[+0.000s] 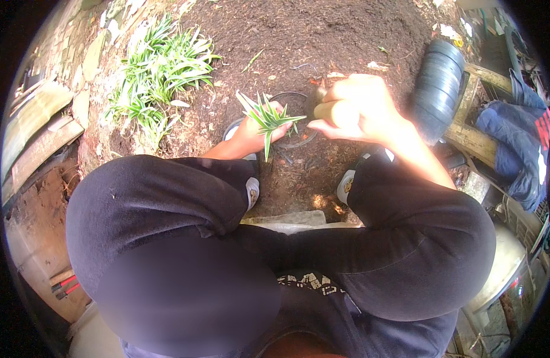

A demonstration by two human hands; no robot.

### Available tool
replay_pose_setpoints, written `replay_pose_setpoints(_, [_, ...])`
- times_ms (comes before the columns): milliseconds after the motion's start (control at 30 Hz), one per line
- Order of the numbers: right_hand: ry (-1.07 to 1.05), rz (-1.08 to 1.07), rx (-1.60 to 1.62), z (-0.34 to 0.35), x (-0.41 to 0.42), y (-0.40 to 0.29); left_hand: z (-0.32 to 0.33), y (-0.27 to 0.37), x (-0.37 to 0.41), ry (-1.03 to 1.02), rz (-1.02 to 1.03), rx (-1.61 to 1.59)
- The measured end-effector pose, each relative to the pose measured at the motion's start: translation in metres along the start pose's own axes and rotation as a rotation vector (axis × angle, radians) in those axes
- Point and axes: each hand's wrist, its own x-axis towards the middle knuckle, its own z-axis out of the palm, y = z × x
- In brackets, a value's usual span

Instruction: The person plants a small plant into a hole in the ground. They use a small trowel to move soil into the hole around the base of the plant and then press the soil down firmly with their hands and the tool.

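Observation:
My left hand (256,134) is closed around a small plant with green and white striped leaves (271,117), above the left side of a round dark plastic pot (297,144) between my feet. My right hand (360,109) is curled just right of the pot, beside a blurred dark tool end (316,99); its fingers wrap what looks like a pale handle, though glare hides the detail. Loose soil (311,44) lies beyond both hands. A heap of similar striped plants (167,71) rests on the ground at the upper left.
A stack of black plastic pots (438,85) lies at the right, by a wooden frame (472,138) with blue cloth (510,147) over it. Boards (38,156) lie at the far left, near two red-and-black handles (67,286). My bent knees flank the work area.

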Motion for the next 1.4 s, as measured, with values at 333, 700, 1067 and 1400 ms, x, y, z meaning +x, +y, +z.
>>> replay_pose_setpoints(333, [-0.106, -0.002, 0.025, -0.006, 0.005, -0.014, 0.001, 0.002, 0.003, 0.004, 0.012, 0.048])
replay_pose_setpoints(700, [-0.02, 0.075, -0.143, -0.048, -0.02, -0.006, -0.037, 0.0, -0.016, -0.068, 0.318, 0.467])
replay_pose_setpoints(1067, [0.127, 0.466, -0.102, -0.058, -0.085, -0.004, -0.015, -0.048, -0.052, 0.096, -0.35, -0.157])
replay_pose_setpoints(1400, [0.288, 0.793, 0.101, -0.041, -0.135, -0.001, -0.04, -0.039, -0.016, 0.059, 0.048, 0.236])
